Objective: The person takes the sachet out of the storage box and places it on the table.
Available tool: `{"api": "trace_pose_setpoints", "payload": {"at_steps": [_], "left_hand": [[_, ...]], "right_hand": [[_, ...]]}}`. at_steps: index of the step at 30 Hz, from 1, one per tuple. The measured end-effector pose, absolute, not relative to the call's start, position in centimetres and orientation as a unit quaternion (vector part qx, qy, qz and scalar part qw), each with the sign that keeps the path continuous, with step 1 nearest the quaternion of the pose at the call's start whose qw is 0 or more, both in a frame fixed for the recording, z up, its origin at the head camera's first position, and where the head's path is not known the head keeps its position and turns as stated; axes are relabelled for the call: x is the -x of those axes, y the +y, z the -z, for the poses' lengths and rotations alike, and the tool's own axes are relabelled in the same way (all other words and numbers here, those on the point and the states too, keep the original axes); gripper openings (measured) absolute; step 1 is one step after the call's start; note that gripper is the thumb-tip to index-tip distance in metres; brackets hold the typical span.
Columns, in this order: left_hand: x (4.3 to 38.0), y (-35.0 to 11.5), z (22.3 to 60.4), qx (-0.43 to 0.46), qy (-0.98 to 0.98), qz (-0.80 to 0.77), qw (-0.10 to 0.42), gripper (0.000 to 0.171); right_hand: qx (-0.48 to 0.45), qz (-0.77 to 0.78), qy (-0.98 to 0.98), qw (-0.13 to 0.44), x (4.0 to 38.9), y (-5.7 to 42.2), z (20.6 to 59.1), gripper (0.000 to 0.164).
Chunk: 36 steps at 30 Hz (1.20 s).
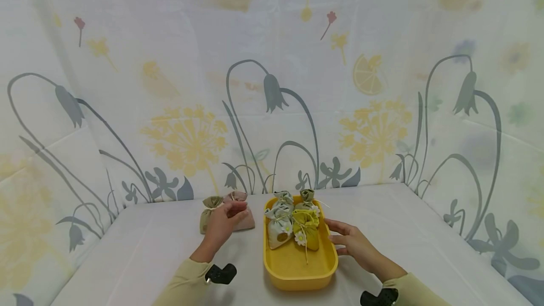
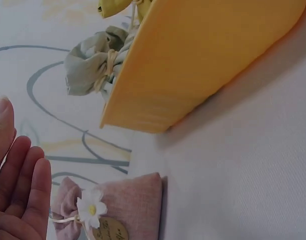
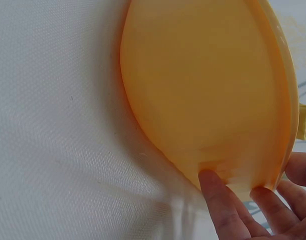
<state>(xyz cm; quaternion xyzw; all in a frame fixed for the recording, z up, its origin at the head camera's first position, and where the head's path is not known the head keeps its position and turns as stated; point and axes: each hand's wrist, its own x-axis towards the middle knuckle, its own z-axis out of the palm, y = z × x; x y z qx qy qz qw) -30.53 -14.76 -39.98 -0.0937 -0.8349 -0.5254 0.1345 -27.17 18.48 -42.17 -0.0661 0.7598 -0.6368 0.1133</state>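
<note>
My left hand hovers at a dusty-pink drawstring pouch, fingers loosely bent. In the left wrist view the fingers hold nothing, close to the gathered neck of that pink pouch, which bears a white flower and a round tag. Beside it, partly behind the hand, an olive-green pouch stands. My right hand touches the right side of a yellow tray, fingertips against its outer wall. Several pouches sit in the tray's far half: a yellow-green pouch, pale blue-green ones and a darker green pouch.
Under everything lies a white cloth-covered table. A white curtain with printed grey and yellow flowers rises behind the table and along both sides. Black wrist straps sit over the sleeves.
</note>
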Motion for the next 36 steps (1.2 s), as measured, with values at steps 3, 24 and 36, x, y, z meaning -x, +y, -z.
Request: {"api": "trace_pose_setpoints", "payload": {"at_steps": [3,24,36], "left_hand": [[30.7,-14.0,40.1,0.102,-0.831,0.535,0.115,0.024],[31.5,-10.2,39.9,0.155,-0.836,0.525,0.028,0.035],[31.8,-9.6,40.2,0.176,-0.835,0.522,0.022,0.025]], "right_hand": [[0.066,0.637,0.76,0.113,27.2,18.4,42.2,0.052],[0.068,0.63,0.766,0.109,27.3,18.5,42.3,0.051],[0.062,0.631,0.765,0.111,27.3,18.5,42.3,0.052]]}}
